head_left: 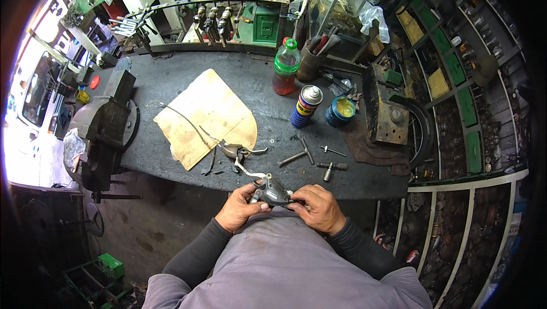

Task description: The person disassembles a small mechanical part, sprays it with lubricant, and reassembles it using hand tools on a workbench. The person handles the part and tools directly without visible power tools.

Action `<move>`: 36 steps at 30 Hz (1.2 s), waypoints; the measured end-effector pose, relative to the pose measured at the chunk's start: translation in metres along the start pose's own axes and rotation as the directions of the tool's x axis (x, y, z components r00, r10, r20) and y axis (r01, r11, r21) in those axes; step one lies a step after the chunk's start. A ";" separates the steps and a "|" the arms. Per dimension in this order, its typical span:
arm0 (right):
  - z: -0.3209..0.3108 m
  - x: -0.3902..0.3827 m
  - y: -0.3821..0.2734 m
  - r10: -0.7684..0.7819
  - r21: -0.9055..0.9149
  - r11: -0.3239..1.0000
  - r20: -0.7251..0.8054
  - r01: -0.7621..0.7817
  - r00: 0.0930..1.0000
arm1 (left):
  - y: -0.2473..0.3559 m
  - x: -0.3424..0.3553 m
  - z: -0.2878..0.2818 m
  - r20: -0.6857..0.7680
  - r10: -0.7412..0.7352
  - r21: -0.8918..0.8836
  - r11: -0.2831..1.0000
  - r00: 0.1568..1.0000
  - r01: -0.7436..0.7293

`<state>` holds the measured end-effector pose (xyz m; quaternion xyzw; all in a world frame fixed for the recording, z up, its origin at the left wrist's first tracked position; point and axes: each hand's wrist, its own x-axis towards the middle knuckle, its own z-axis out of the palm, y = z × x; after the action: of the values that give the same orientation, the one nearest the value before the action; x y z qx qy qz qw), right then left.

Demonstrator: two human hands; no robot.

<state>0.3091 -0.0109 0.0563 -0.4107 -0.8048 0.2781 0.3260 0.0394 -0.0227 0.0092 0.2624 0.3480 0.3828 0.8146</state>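
Note:
A black brake lever and shifter unit (pixel 272 194) with a silver lever is held at the bench's near edge. My left hand (pixel 242 206) is closed on its left side, thumb along the lower part. My right hand (pixel 318 207) grips the right end with bent fingers. Just beyond, a second silver lever assembly (pixel 233 151) rests on the bench with a cable (pixel 188 118) running over a cream paper sheet (pixel 211 101). T-handle tools (pixel 302 153) and a metal socket wrench (pixel 329 168) lie to the right.
The dark bench (pixel 142 155) has a large vise (pixel 102 127) at left. A spray can (pixel 305 107), grease tub (pixel 342 111), red-liquid bottle (pixel 285 75) and tool holder (pixel 313 58) stand toward the back right. A rusty metal block (pixel 382 121) sits farther right, beside parts shelving (pixel 467 109).

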 end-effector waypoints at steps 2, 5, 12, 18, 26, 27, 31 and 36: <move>0.000 0.000 0.001 0.006 0.007 1.000 -0.004 -0.005 1.000 | 0.000 0.001 -0.001 0.001 -0.012 0.007 1.000 1.000 0.012; 0.000 0.000 0.001 0.015 0.007 1.000 -0.004 -0.015 1.000 | -0.005 0.003 -0.006 0.004 -0.035 0.021 0.999 0.999 0.035; -0.003 0.004 -0.002 0.143 0.054 0.988 0.021 -0.144 0.989 | 0.001 0.003 -0.003 0.014 -0.088 0.031 0.996 0.996 0.087; -0.001 0.000 0.003 0.261 0.064 0.963 0.031 -0.263 0.965 | 0.002 -0.002 0.000 -0.014 -0.141 -0.187 0.973 0.990 0.135; 0.001 0.001 0.001 0.277 0.063 0.959 0.022 -0.278 0.961 | 0.004 0.004 -0.011 0.050 -0.228 -0.255 0.938 0.972 0.233; 0.000 0.002 0.000 0.274 0.064 0.960 0.017 -0.274 0.962 | 0.003 0.003 -0.010 0.051 -0.210 -0.251 0.944 0.976 0.216; 0.000 0.002 0.001 0.268 0.061 0.961 0.021 -0.269 0.963 | 0.005 0.003 -0.009 0.056 -0.192 -0.250 0.947 0.980 0.200; 0.002 0.001 0.001 0.283 0.074 0.956 0.005 -0.282 0.959 | 0.004 0.002 -0.008 0.063 -0.168 -0.239 0.955 0.984 0.178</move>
<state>0.3082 -0.0101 0.0545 -0.5099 -0.7261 0.3502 0.3002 0.0328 -0.0175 0.0059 0.1369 0.3029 0.3443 0.8780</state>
